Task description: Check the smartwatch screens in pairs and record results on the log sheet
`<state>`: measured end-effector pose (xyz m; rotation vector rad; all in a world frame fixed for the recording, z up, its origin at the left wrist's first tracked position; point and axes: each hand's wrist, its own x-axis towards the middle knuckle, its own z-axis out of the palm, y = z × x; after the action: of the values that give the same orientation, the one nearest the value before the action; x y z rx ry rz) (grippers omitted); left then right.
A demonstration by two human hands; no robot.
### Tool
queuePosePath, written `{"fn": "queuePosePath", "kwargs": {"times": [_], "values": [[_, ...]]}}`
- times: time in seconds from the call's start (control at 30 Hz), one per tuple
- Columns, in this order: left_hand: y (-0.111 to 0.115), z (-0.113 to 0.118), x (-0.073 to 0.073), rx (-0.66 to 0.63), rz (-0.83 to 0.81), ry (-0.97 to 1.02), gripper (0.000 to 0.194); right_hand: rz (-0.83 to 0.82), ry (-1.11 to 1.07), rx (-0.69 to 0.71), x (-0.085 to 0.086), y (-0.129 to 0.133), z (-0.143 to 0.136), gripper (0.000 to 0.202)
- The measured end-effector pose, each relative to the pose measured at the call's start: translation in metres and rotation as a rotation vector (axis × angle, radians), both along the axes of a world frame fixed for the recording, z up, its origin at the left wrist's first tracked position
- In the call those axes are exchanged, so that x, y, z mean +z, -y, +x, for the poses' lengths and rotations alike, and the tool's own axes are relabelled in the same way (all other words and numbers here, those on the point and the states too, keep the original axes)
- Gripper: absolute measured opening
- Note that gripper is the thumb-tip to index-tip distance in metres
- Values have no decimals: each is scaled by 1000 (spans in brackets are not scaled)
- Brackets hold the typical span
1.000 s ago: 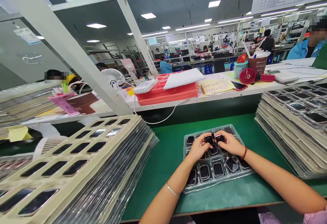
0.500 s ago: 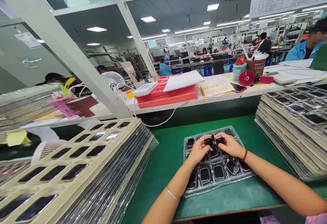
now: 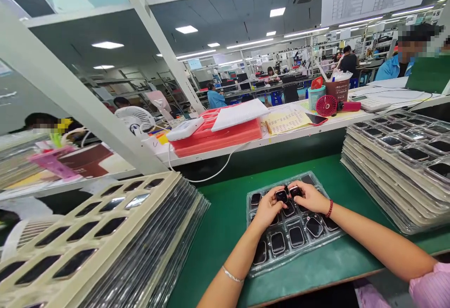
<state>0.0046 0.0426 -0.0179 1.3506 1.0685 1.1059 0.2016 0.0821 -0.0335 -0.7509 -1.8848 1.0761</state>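
Observation:
My left hand [image 3: 267, 208] is closed on a small smartwatch [image 3: 281, 196] with a dark rounded-square screen, held between thumb and fingers. Close beside it, my right hand [image 3: 309, 198] grips a second dark smartwatch [image 3: 294, 191]. Both hands are over the far part of a clear plastic tray [image 3: 286, 257] on the green bench. Several dark-screened smartwatches, such as this one [image 3: 277, 243], lie in the tray's pockets. One watch [image 3: 314, 227] at the right sits tilted in its pocket. My fingers hide some of the middle pockets.
Tall stacks of watch trays flank me, one at left [image 3: 140, 237] and one at right [image 3: 383, 176]. Behind the green bench top [image 3: 211, 233], a white shelf holds red foam [image 3: 218, 139], papers, a pink fan [image 3: 326, 105] and cups. Co-workers sit farther back.
The camera view has turned slightly right, so the scene sits farther left. Both hands keep hold of their watches over the tray, with little other visible movement.

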Motion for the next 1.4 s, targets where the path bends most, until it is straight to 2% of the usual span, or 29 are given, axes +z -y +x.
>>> {"fn": "queuePosePath", "kwargs": {"times": [0.17,0.3,0.57,0.73,0.97,1.07,1.2,1.3,1.4], "values": [[-3,0,-4,20,-34,53,58,-81,2,7,1,-4,4,46],[-3,-2,-8,19,-48,54,60,-142,-30,75,2,-5,5,50],[2,-3,-1,8,-22,-20,59,-10,20,12,1,-4,3,32],[2,-4,0,21,-37,-30,59,3,59,-38,4,-3,3,39],[3,-4,-1,8,-53,-25,61,-17,65,-30,5,-2,3,42],[3,-3,-3,14,-49,34,69,-13,59,-32,4,-1,2,40],[1,-5,-2,12,-132,216,74,-49,40,-27,3,0,2,38],[1,-8,5,-22,-190,402,68,-91,-1,1,3,0,3,38],[1,-11,10,-39,-196,497,59,-131,-5,19,3,0,4,38]]}}
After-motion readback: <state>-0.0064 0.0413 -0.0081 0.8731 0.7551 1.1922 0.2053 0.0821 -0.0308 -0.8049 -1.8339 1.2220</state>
